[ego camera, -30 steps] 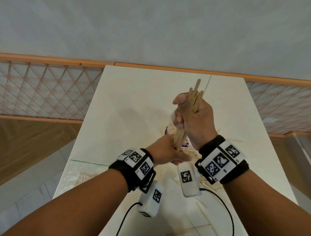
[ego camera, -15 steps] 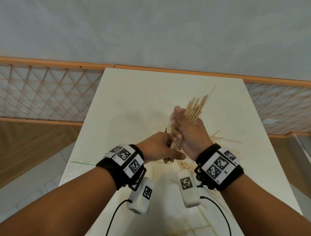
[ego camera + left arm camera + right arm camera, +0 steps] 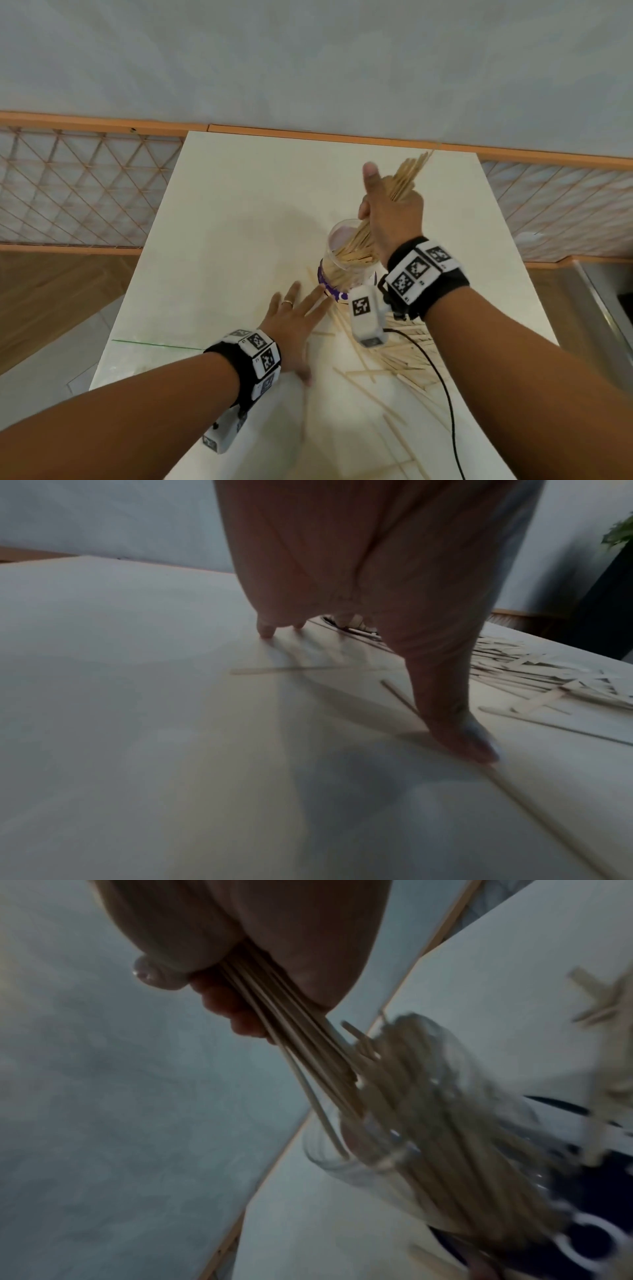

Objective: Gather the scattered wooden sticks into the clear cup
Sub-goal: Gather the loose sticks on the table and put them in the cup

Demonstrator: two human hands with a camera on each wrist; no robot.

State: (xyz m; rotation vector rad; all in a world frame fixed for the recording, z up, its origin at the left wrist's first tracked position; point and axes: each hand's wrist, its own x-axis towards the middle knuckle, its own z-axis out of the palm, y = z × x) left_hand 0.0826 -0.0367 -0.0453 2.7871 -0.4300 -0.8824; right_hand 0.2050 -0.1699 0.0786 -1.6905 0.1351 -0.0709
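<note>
The right hand clenches a stick bundle tilted toward one o'clock, feeding its lower ends into the clear cup, while the left hand lies flat and released at seven o'clock of it, likely reaching for loose sticks on the desk.

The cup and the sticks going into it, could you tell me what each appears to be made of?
The cup looks like clear, glossy plastic or glass: sticks show through its wall, above a purple printed band. The sticks held by the right hand look like pale, matte, unfinished wood, thin and flat.
</note>
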